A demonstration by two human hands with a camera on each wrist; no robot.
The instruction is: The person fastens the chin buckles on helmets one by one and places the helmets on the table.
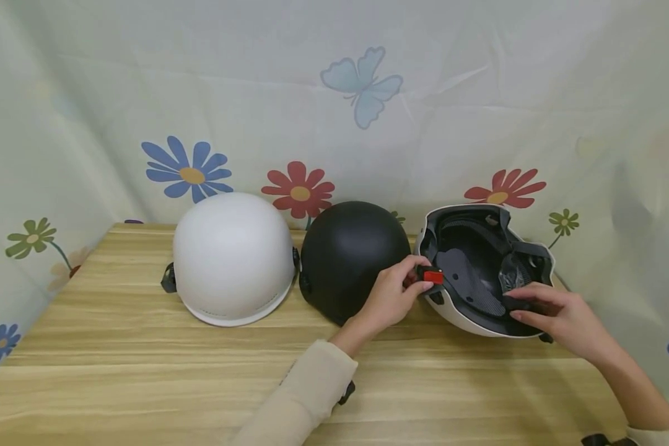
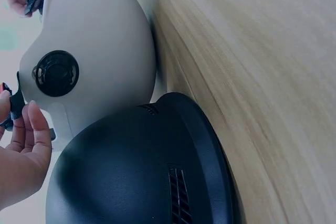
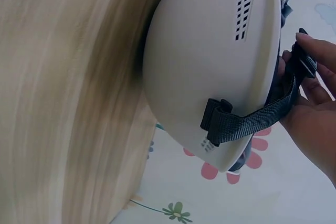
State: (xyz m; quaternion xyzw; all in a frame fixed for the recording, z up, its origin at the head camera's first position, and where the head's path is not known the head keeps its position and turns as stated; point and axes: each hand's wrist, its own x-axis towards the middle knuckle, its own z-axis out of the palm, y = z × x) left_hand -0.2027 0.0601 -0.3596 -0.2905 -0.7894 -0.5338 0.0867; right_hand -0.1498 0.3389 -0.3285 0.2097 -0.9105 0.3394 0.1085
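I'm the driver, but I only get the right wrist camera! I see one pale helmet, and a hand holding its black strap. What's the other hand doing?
Observer: In the head view, the left hand pinches a red-and-black buckle beside the helmet's rim.

Operator: Ooh! Are there more helmets?

Observer: Yes. The head view shows three in a row: a white helmet on the left, a black helmet in the middle, and your pale helmet on the right.

Operator: Is there anything on the side of mine I can't see?

Observer: The left wrist view shows a round black dial on its shell.
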